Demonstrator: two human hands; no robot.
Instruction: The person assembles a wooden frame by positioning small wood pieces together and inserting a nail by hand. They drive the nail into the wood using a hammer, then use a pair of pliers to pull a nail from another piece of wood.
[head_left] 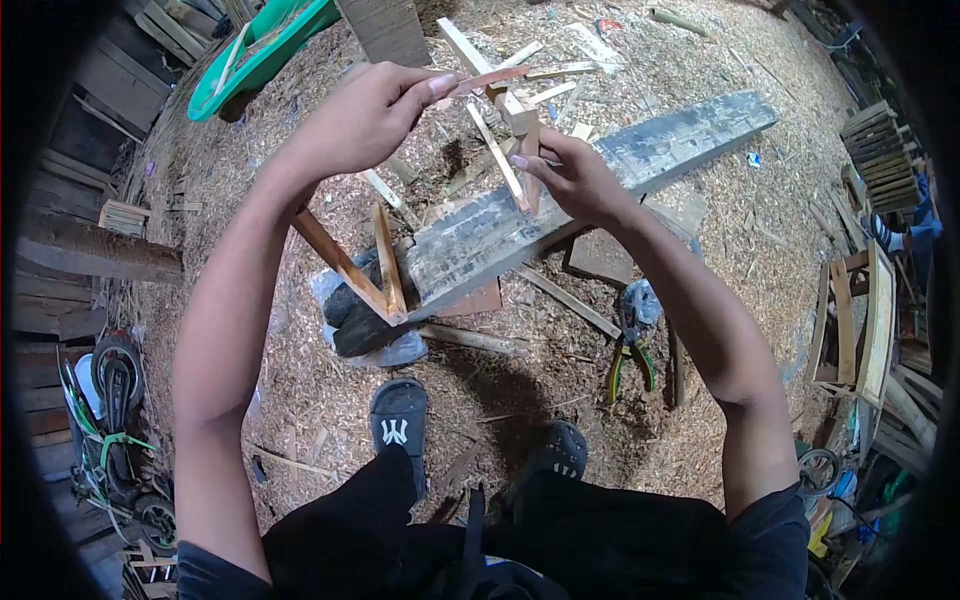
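One reddish strip (485,79) is pinched between the thumb and fingers of your left hand (375,115), best held lightly and level; to the right, your right hand (575,180) grasps the wooden piece (517,112) over the timber beam (690,142), where a firm grip clear of the strip should keep it steady. Your left grip covers the strip's near end, you cannot tell whether its far end touches the wooden piece, and your right fingertips are partly hidden.

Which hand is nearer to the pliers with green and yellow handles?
Right. The right hand is above the green-and-yellow pliers in the picture; the left hand is farther, higher and well to their left.
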